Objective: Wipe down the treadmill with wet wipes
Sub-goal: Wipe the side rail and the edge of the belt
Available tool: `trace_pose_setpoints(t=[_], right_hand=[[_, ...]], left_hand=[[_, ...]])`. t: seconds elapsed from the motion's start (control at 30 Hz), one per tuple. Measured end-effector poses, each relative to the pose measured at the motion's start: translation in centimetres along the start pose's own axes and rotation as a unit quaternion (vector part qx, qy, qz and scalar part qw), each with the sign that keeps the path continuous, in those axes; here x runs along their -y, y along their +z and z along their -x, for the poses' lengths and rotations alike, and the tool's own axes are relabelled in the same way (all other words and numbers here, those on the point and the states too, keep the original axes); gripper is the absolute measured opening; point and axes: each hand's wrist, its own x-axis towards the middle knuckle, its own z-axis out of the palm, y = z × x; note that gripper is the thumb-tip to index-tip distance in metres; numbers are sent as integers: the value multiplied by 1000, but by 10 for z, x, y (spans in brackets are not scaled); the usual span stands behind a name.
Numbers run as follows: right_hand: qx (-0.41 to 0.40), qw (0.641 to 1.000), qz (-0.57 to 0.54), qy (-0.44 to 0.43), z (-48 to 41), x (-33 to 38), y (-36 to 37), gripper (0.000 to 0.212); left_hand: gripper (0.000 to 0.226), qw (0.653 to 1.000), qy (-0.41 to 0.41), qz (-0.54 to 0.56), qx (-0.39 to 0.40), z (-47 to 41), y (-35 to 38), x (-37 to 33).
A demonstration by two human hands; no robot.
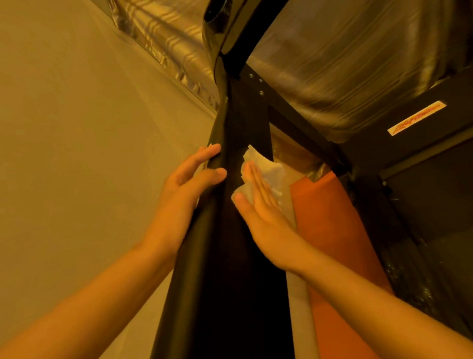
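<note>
Against the black metal treadmill upright (231,265): a crumpled white wet wipe (265,168) is being pressed to the flat inner face, partway along the visible length.
Right hand (260,208): the grip is being kept flat, fingers straight and together; the wipe is being pushed under the fingertips, not pinched.
Left hand (184,189): the upright's rounded outer edge is being steadied; the grip is being held loose, fingers nearly straight, thumb on the near side.
Done so far: cannot be told, since no wet streaks are being picked out on the dark surface.
Left to do: most of the job, by judgement. The glossy black console housing (218,12) above and the dark treadmill deck (450,246) with its white-and-red sticker (416,117) are being left untouched.
</note>
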Motion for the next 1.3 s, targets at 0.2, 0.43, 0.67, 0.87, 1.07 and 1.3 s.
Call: trace_pose_setpoints(t=[0.2, 0.43, 0.67, 0.87, 1.07, 1.3], right_hand=[[30, 999, 8, -8, 18, -17, -4, 67], [43, 996, -47, 60, 8, -23, -13, 60], [25, 998, -55, 30, 65, -7, 10, 62], [34, 998, -24, 44, 105, 17, 18, 76], [16, 999, -20, 47, 138, 38, 31, 70], [27, 995, -67, 68, 151, 53, 30, 59]], left_hand=[[58, 1000, -8, -2, -2, 0, 1, 0], [51, 1000, -7, 21, 3, -1, 4, -1], [40, 999, -12, 28, -14, 6, 9, -9], [38, 1000, 8, -19, -19, 10, 11, -9], [47, 999, -23, -6, 39, 38, 7, -10], [61, 997, 15, -24, 70, 111, -3, -9]])
